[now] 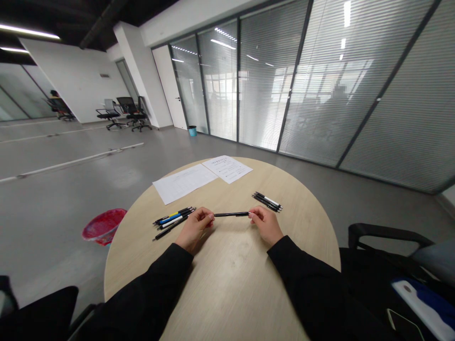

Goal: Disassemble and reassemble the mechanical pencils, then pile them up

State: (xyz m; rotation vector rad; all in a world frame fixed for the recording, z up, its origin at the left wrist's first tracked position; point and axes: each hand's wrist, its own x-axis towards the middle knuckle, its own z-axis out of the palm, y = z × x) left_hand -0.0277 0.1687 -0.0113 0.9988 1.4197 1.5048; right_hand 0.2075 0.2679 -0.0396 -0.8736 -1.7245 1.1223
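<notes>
The left hand and right hand pinch the ends of a black pen, which looks light, stiff and slippery, so hold its middle.

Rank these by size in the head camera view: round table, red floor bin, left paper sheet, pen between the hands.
1. Round wood-topped table
2. Left paper sheet and red floor bin: they look about alike, so I won't rank them.
3. Black pen

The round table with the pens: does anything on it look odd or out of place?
Only one thing: a black pen in the bunch beside the left hand lies splayed away from the others. Nothing looks spilled or damaged.
</notes>
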